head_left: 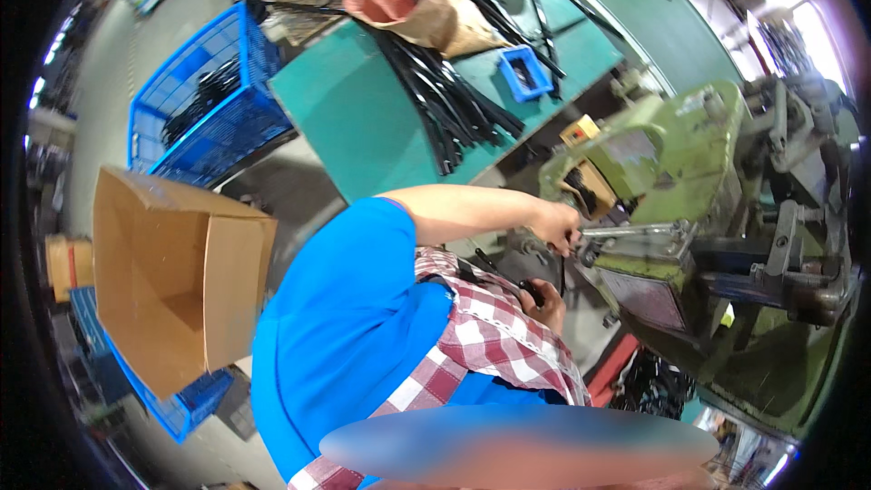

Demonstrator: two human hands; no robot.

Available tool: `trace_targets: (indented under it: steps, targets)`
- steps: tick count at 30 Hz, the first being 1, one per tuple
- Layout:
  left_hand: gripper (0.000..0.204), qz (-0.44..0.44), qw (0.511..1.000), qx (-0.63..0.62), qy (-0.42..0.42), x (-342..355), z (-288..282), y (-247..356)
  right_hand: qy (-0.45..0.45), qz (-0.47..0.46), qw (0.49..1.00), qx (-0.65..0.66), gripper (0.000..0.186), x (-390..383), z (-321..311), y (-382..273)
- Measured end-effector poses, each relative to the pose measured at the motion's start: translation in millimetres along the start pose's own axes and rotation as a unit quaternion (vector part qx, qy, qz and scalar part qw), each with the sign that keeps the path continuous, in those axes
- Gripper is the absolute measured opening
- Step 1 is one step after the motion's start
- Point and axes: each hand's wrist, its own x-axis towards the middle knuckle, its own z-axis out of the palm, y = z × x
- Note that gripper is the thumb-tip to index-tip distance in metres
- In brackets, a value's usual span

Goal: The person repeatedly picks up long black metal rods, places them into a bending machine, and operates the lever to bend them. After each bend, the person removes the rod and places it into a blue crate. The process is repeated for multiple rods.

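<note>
At far left an open cardboard box (172, 272) stands on a blue crate (186, 408), and past it a green workbench (363, 118) carries a heap of black strips (449, 109). The left hand (555, 225) is closed on a thin black strip (564, 263) at the mouth of the green press machine (689, 181), while the right hand (544, 302) below grips more black pieces over the checked apron (494, 340). Feeding it well likely means keeping fingers short of the tooling; room there is tight, with the machine edge close to the right.
</note>
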Motion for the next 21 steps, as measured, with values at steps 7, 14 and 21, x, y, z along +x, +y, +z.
trace_targets:
  steps: [7, 14, 21]
  targets:
    - [0.026, -0.073, 0.997, 0.003, 0.025, -6.7, 3.0, 4.5, -0.071, -0.102, 0.987, -0.100, 0.026, 20.4, 0.3, -3.3]
    - [0.045, -0.176, 0.974, -0.088, 0.109, -43.3, 17.6, 20.0, 0.029, -0.139, 0.986, -0.093, 0.022, 40.7, -11.5, -25.7]
    - [0.013, -0.177, 0.952, -0.211, 0.134, -45.6, 3.7, 27.7, 0.094, -0.131, 0.986, -0.040, 0.016, 61.4, -14.2, -11.5]
